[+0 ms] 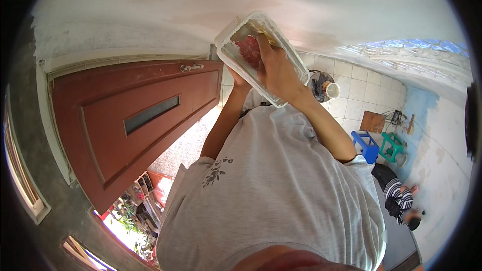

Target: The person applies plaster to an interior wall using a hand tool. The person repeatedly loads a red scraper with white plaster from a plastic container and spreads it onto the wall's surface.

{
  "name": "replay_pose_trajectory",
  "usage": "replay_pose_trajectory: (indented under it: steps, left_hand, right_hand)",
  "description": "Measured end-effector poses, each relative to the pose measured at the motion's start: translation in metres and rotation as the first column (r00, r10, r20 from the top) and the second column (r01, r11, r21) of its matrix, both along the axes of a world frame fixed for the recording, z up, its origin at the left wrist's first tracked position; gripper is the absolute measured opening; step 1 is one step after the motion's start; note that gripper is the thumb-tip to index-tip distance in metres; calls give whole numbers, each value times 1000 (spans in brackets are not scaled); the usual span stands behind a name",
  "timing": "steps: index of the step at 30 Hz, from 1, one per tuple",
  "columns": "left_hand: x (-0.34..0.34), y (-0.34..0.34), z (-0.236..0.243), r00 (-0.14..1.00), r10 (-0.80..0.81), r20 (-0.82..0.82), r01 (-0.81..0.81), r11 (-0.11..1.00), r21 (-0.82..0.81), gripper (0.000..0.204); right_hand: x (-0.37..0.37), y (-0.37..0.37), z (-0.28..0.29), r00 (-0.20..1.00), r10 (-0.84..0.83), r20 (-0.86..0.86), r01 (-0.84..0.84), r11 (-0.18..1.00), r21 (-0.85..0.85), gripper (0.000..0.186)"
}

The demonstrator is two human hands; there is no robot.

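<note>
In front of my chest is a white rectangular plastic container (293, 55), tilted, its rim and inner walls smeared with a pale coating. My left hand (240, 79) holds it from below at the near left side; most of those fingers are hidden behind the container. My right hand (279, 68) reaches inside, closed on a red flat piece (247, 50) with a mottled surface, whose exact kind I cannot make out. A little yellowish material shows along the container's far inner wall.
A pale, patchy wall (165, 0) rises ahead. To the left stands a reddish-brown door (105, 115). On the right tiled floor are a whitish cup (332, 90) by a dark bag, a blue stool (366, 146) and a green stool (391, 145). Farther right, a person in stripes (399, 195) sits.
</note>
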State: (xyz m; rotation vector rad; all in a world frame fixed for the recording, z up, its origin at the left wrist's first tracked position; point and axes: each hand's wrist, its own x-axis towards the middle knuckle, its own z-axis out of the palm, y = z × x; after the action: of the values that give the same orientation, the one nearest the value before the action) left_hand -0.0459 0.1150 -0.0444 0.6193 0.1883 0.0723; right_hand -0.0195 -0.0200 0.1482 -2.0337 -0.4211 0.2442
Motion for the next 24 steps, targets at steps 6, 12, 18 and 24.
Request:
replay_pose_trajectory:
  steps: [6, 12, 18, 24]
  left_hand:
    - [1, -1, 21, 994, 56, 90, -58, 998, 21, 90]
    - [5, 6, 14, 998, 67, 0, -67, 996, 65, 89]
    - [-1, 10, 6, 919, 230, 319, -380, 730, 568, 80]
    - [-8, 14, 13, 970, 191, -150, -190, 982, 23, 75]
  right_hand:
    - [8, -7, -5, 1000, 26, 11, -27, 999, 40, 49]
    - [16, -22, 13, 998, 36, 51, -42, 992, 117, 35]
    - [18, -42, 33, 999, 19, -47, -12, 990, 142, 22]
    - [35, -69, 15, 959, -4, -283, 120, 911, 394, 20]
